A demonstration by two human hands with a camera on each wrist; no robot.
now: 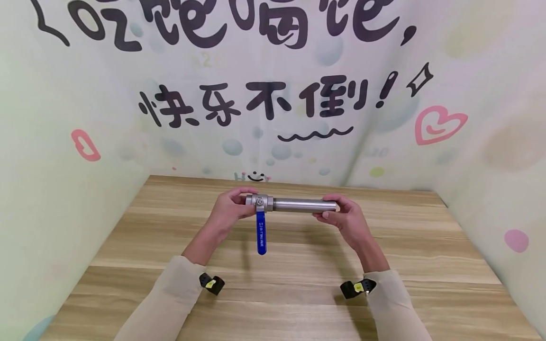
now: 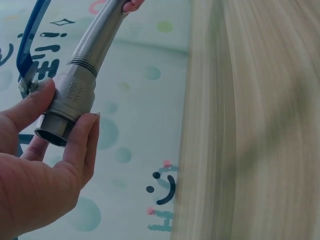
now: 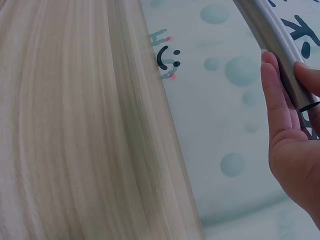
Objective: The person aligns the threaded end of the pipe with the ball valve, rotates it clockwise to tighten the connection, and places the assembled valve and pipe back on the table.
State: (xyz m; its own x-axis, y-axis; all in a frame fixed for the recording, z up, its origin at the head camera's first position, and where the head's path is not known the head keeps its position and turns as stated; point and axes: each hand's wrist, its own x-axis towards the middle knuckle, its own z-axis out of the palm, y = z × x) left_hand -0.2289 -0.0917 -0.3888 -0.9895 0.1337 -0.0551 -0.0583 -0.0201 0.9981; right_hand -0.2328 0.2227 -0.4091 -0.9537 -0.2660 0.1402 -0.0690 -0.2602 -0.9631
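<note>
A steel ball valve (image 1: 268,202) with a blue lever handle (image 1: 261,234) is joined by its threaded end to a steel pipe (image 1: 304,205). Both hands hold the joined piece level above the table. At the valve's free end, my left hand (image 1: 227,208) grips the body between thumb and fingers. My right hand (image 1: 347,219) pinches the far end of the pipe. The lever hangs toward me, square to the pipe. In the left wrist view, the valve body (image 2: 75,92) shows raised lettering, and some pipe thread shows beside it. The pipe's open end (image 3: 309,106) appears in the right wrist view.
A wood-grain table (image 1: 273,298) lies beneath the hands, with their shadows on it. Pale printed walls (image 1: 273,156) with black lettering stand behind and at both sides. Black wrist cameras (image 1: 213,284) are strapped over the light sleeves (image 1: 164,298).
</note>
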